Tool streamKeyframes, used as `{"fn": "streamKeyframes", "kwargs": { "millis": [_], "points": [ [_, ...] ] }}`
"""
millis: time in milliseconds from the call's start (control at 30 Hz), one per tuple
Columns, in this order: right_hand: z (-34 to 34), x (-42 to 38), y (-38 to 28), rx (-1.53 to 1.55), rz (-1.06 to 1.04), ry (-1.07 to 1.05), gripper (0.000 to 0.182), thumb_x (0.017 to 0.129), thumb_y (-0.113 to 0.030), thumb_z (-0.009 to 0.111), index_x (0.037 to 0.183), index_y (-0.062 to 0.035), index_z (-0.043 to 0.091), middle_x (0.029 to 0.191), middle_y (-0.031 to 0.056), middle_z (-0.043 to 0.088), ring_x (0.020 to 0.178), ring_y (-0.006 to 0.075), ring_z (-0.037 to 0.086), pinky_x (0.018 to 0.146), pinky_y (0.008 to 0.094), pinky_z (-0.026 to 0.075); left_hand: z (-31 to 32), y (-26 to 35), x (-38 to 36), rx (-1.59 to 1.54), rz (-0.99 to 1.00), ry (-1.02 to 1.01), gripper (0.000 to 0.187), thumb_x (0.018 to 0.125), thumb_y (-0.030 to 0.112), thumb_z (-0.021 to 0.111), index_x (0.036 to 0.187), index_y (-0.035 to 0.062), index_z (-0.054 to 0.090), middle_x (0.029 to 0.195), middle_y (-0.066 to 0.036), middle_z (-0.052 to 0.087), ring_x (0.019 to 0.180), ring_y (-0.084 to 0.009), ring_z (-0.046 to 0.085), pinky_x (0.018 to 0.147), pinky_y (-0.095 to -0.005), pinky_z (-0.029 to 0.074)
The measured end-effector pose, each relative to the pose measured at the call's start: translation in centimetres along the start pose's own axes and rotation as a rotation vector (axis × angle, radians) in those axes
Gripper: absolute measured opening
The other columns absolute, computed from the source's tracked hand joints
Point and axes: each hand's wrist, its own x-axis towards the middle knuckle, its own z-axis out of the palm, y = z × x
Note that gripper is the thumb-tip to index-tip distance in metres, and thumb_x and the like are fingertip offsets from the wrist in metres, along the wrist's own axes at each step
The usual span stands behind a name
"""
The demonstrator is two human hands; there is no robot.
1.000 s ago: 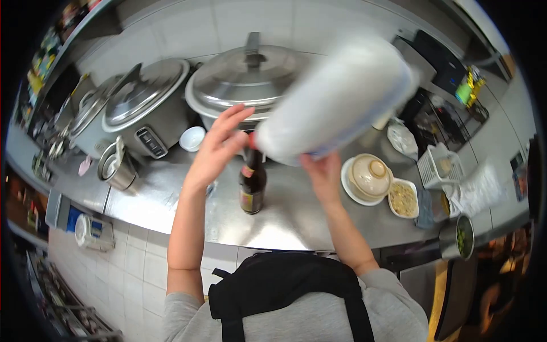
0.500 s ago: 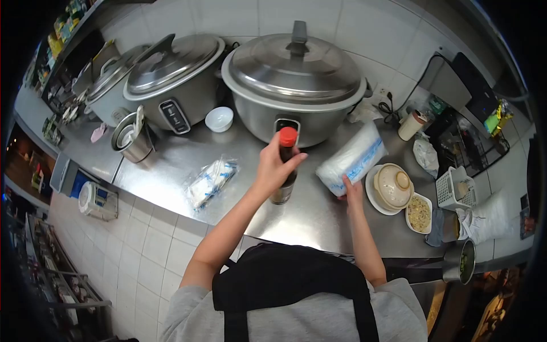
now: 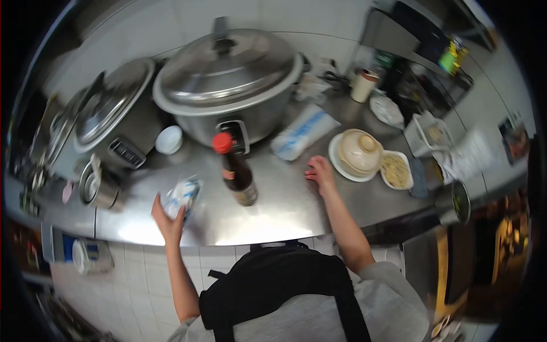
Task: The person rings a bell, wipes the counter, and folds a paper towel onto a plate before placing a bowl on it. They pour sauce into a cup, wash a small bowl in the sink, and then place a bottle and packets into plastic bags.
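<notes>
My left hand (image 3: 169,224) is at the near edge of a small clear plastic packet with blue print (image 3: 183,195), thumb and finger spread apart. My right hand (image 3: 321,174) hovers over the steel counter (image 3: 285,200) with loosely curled fingers and nothing in them. Just beyond it lies a larger white plastic package with blue print (image 3: 305,132). A dark glass bottle with a red cap (image 3: 236,174) stands upright between my hands. To the right of my right hand, a lidded cream pot (image 3: 360,153) sits on a white plate (image 3: 337,165).
Large rice cookers (image 3: 228,85) line the wall, with a white bowl (image 3: 169,140) before them. A steel container (image 3: 100,188) stands at left. At right are a dish of chopped food (image 3: 396,170), a white basket (image 3: 426,134) and a metal pot (image 3: 456,204).
My left hand has let go of the bottle and moved left to the small packet. My right hand has released the larger package, which now lies on the counter. The view has shifted.
</notes>
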Motion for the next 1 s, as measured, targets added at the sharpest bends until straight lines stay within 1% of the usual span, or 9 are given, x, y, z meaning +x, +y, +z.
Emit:
{"fn": "streamKeyframes", "kwargs": {
  "millis": [133,233,500,667,767,800,867,933,1000],
  "points": [
    [-2.0,-2.0,0.4,0.458,0.091,0.110,0.036,0.088,-0.028,0.050,0.113,-0.0031,0.042,0.109,0.0201,0.052,0.081,0.0269,0.061,0.066,0.0337,0.053,1.1,-3.8,-2.7,0.027,-0.034,-0.084,0.073,0.068,0.020,0.072,0.127,-0.0006,0.035,0.126,-0.020,0.040,0.117,-0.0349,0.035,0.099,-0.0405,0.028],
    [-4.9,-1.4,-0.7,0.937,0.024,0.352,0.031,0.094,-0.012,0.032,0.115,0.0111,0.035,0.108,0.0247,0.050,0.099,0.0356,0.054,0.086,0.0421,0.050,1.6,-4.1,-2.8,0.002,-0.065,-0.069,0.066,0.070,0.017,0.070,0.125,-0.0010,0.038,0.124,-0.020,0.041,0.116,-0.0350,0.036,0.098,-0.0404,0.029],
    [-8.8,4.4,-3.2,0.905,0.115,0.311,0.032,0.095,-0.013,0.025,0.116,0.0074,0.037,0.112,0.0261,0.051,0.102,0.0380,0.053,0.089,0.0458,0.047,1.8,-2.0,-1.5,0.053,-0.003,-0.075,0.038,0.068,0.010,0.068,0.103,0.0038,0.056,0.108,-0.015,0.055,0.101,-0.0326,0.050,0.088,-0.0388,0.038],
    [-12.1,8.7,-4.8,0.930,0.138,0.303,0.036,0.090,-0.018,0.035,0.120,0.0021,0.039,0.115,0.0235,0.051,0.104,0.0378,0.052,0.086,0.0510,0.046,2.0,-0.8,-1.7,0.075,0.026,-0.058,0.035,0.066,0.012,0.069,0.097,0.0032,0.057,0.102,-0.015,0.057,0.094,-0.0327,0.053,0.083,-0.0388,0.040],
    [-15.8,12.8,-2.6,1.161,-0.109,-0.099,0.063,0.068,-0.008,0.061,0.125,-0.0016,0.036,0.124,0.0174,0.046,0.114,0.0346,0.045,0.094,0.0500,0.040,2.3,-1.9,-1.7,0.032,0.007,-0.016,0.028,0.065,0.007,0.067,0.091,0.0018,0.057,0.090,-0.015,0.058,0.085,-0.0329,0.055,0.075,-0.0404,0.042],
    [-17.1,14.3,-1.3,1.145,-0.247,-0.289,0.052,0.076,-0.010,0.054,0.124,-0.0010,0.037,0.123,0.0181,0.046,0.113,0.0337,0.046,0.093,0.0494,0.041,2.1,-1.6,-1.5,0.043,-0.023,-0.010,0.026,0.066,0.007,0.067,0.090,0.0010,0.058,0.089,-0.016,0.058,0.085,-0.0334,0.055,0.074,-0.0395,0.043],
    [-14.6,14.4,-3.1,0.903,-0.158,0.376,0.035,0.090,-0.020,0.036,0.117,0.0021,0.042,0.115,0.0189,0.052,0.106,0.0321,0.052,0.088,0.0445,0.045,1.7,-1.4,-0.9,-0.013,-0.093,-0.002,0.025,0.067,0.009,0.068,0.089,0.0015,0.059,0.089,-0.015,0.059,0.084,-0.0320,0.056,0.074,-0.0371,0.044],
    [-10.9,11.2,-4.6,0.781,-0.090,0.483,0.034,0.090,-0.018,0.038,0.118,0.0014,0.040,0.110,0.0191,0.054,0.104,0.0320,0.053,0.088,0.0440,0.045,1.7,-2.7,-0.8,-0.043,-0.105,-0.014,0.020,0.071,0.008,0.065,0.088,0.0016,0.058,0.087,-0.014,0.060,0.077,-0.0302,0.058,0.068,-0.0343,0.046],
    [-8.1,7.6,-4.3,0.523,-0.124,0.289,0.034,0.088,-0.019,0.045,0.116,0.0011,0.043,0.105,0.0174,0.056,0.096,0.0295,0.057,0.082,0.0405,0.048,1.3,-2.9,-0.5,-0.146,-0.314,-0.058,0.011,0.079,0.009,0.059,0.086,0.0009,0.057,0.080,-0.011,0.061,0.068,-0.0233,0.059,0.061,-0.0314,0.046]
  ]
}}
